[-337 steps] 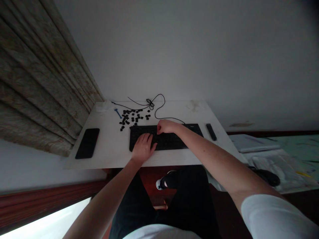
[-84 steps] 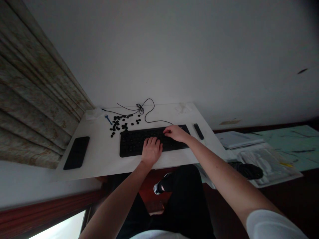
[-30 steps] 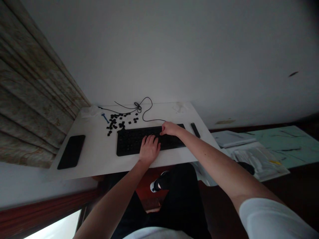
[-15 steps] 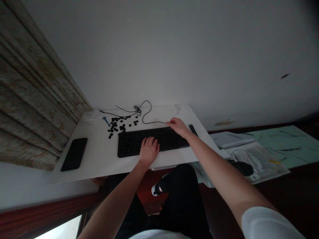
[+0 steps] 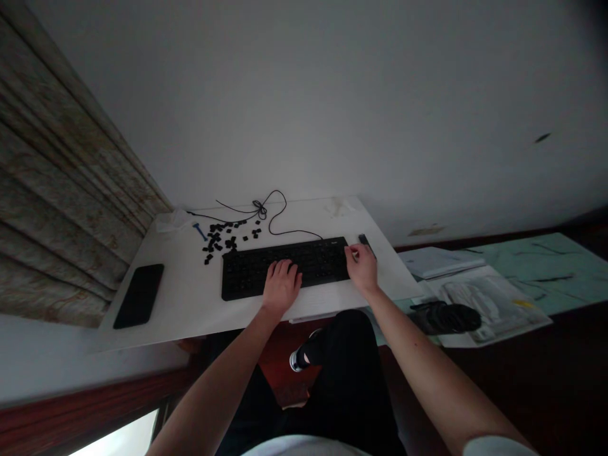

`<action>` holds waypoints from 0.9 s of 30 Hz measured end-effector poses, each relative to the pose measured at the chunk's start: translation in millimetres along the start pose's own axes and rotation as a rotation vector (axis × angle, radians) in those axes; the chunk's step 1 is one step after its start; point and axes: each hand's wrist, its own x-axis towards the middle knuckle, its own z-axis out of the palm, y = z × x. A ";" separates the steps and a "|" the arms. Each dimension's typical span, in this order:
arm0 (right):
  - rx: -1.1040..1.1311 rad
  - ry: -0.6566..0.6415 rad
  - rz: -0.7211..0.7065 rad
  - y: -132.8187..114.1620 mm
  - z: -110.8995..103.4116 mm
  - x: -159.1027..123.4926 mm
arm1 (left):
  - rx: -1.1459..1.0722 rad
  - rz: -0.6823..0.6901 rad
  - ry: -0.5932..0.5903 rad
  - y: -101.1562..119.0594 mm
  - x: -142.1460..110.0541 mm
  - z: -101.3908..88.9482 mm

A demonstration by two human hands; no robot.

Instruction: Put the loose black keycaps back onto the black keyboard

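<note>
A black keyboard (image 5: 313, 259) lies on the white desk, its thin cable (image 5: 294, 232) leaving from the back edge. My left hand (image 5: 281, 285) rests palm down over the keyboard's front middle, fingers spread across the keys. At the keyboard's right end is my right hand (image 5: 361, 266), thumb and fingers curled together; whatever they hold, if anything, is too small or hidden to make out. Loose black keycaps (image 5: 216, 235) lie scattered beyond the keyboard's left corner. Beside them is a small blue tool (image 5: 200, 232).
A black phone (image 5: 139, 296) lies at the desk's left side. A dark strip-like object (image 5: 365, 240) sits just beyond my right hand. Clear plastic (image 5: 171, 221) is at the back left corner. Right of the desk, a lower surface carries papers (image 5: 439, 261) and a black coiled item (image 5: 449, 318).
My right hand has moved from the cable at the keyboard's back edge, right and toward me, to the keyboard's right end. My left hand stays on the keys.
</note>
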 end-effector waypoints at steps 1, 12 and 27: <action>-0.020 0.023 -0.030 0.5 3.2 -5.6 | -0.015 -0.005 0.007 0.4 -0.4 -0.1; -0.116 -0.030 -0.181 -1.4 10.5 -14.4 | 0.109 -0.415 0.090 -91.5 28.2 -41.5; -0.110 0.026 -0.249 4.9 16.1 -13.7 | 0.262 -0.480 -0.324 -208.1 29.1 -75.5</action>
